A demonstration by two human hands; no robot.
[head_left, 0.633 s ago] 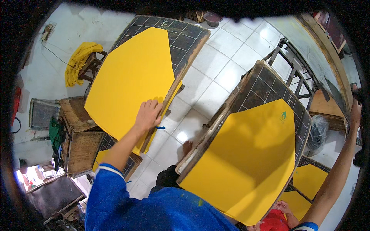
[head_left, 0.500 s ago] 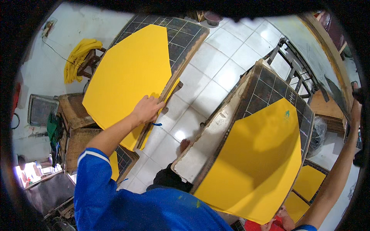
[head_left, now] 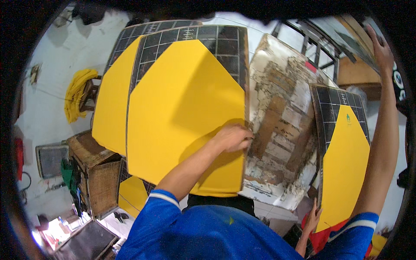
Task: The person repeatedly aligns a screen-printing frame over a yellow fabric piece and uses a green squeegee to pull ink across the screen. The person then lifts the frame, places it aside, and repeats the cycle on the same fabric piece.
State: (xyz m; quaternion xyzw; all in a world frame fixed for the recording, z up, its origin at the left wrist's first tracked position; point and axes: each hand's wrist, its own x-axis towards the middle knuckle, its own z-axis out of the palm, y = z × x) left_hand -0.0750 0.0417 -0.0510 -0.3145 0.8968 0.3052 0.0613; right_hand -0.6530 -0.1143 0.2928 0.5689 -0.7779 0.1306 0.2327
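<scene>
A black gridded board (head_left: 223,39) with a large yellow sheet (head_left: 190,108) on it stands across the middle, in front of me. My left hand (head_left: 234,137) reaches over the sheet, its fingers curled round the board's right edge. Far to the right, my right arm is raised. My right hand (head_left: 382,54) is at the edge of a large wooden-edged frame (head_left: 357,39), its fingers seen partly and closed against that edge. Behind the middle board, on the left, another gridded board (head_left: 130,43) carries a similar yellow sheet (head_left: 115,99).
On the right, a co-worker's hand (head_left: 311,219) touches a tilted gridded board (head_left: 325,99) with a yellow sheet bearing a green print. A worn, patchy white board (head_left: 281,125) stands between. Yellow cloth (head_left: 78,95) hangs left, above a wooden cabinet (head_left: 102,184).
The gridded board with the yellow sheet under my left hand now stands upright across the middle. The worn board's face shows, and the printed sheet's board has moved right. My right hand has risen.
</scene>
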